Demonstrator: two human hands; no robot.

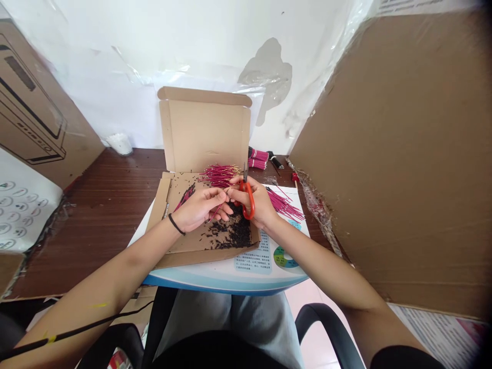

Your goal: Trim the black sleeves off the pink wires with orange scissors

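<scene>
1. The left hand (197, 207) is closed to a narrow pinch on a thin wire (216, 211), over the carton (215, 254).
2. The right hand (257, 201) holds the scissors (251, 202), blades pointing away from the person; its thumb and forefinger meet the left fingertips. Whether they grip the wire too cannot be told.
3. Inside the carton, pink wires (219, 177) lie near the back edge, and black scraps (238, 233) spread towards the front right corner. The lid (209, 134) stands upright behind.
4. The carton rests on a poster (215, 281), whose blue front edge faces the person's lap.
5. To the left, a broad stretch of tabletop (100, 205) runs to a box (34, 107).
6. To the right, more wires (283, 206) lie on the poster; only a narrow strip separates its edge from the tall panel (403, 154).
</scene>
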